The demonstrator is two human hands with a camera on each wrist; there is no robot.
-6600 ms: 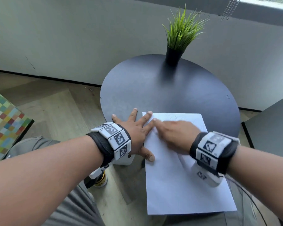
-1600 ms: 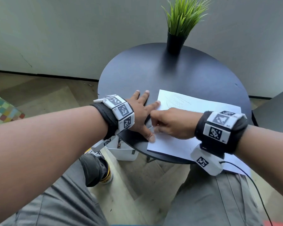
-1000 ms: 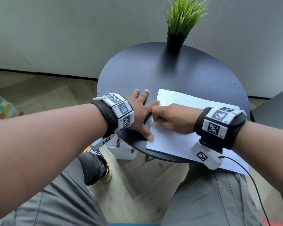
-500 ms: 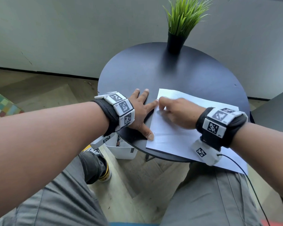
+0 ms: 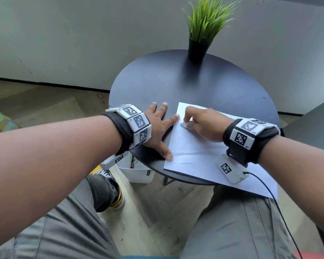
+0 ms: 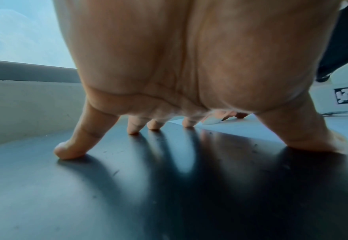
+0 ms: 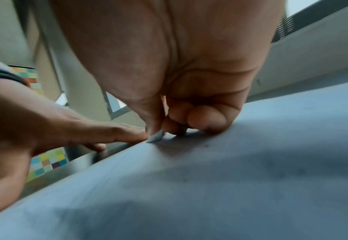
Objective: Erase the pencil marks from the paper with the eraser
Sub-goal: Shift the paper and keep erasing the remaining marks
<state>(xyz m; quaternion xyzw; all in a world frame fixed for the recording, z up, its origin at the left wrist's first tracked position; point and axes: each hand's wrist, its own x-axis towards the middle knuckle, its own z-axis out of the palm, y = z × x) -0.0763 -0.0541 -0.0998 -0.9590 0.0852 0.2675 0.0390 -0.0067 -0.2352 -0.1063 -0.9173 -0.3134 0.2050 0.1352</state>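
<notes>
A white sheet of paper (image 5: 198, 154) lies on the round black table (image 5: 176, 85), its near right corner hanging past the table's edge. My right hand (image 5: 200, 122) pinches a small white eraser (image 5: 184, 125) and presses it onto the paper near the far left corner. The eraser (image 7: 156, 136) shows between thumb and fingertips in the right wrist view, and the eraser (image 6: 210, 121) is also visible in the left wrist view. My left hand (image 5: 161, 128) is spread flat, fingers on the table, thumb and forefinger on the paper's left edge. Few pencil marks are visible.
A potted green grass plant (image 5: 200, 34) stands at the table's far edge. A white bin (image 5: 138, 171) sits on the floor under the table's left side. A second dark tabletop (image 5: 314, 128) is at the right. My knees are below the near edge.
My right hand has rubbed the eraser from the paper's left edge up toward its far left corner. Over the longer span the paper turned clockwise. The left hand has stayed in place.
</notes>
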